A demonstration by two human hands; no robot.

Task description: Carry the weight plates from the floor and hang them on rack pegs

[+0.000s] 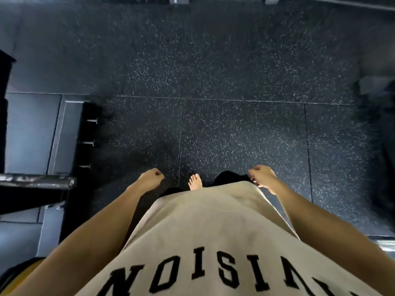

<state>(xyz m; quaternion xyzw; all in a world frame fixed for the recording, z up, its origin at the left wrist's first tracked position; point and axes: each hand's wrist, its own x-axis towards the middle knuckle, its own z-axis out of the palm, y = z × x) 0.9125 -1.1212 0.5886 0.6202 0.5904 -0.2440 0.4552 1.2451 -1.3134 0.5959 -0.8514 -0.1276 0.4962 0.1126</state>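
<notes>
I look straight down at a black speckled rubber floor [235, 129]. My left hand [152, 177] hangs at my side with its fingers curled shut and nothing in it. My right hand [263, 175] also hangs loosely curled and holds nothing. A black rack base [85, 135] with three short metal pegs [92, 120] stands at the left; the pegs are bare. A yellow and black edge at the bottom left corner [25, 268] may be a weight plate, mostly hidden by my arm. My bare foot [195, 182] shows between my hands.
A dark metal bar [38, 182] juts from the left at hip height. Grey platform panels [32, 133] lie left of the rack base. A dark blurred shape [382, 135] stands at the right edge. Equipment feet [271, 0] show along the top.
</notes>
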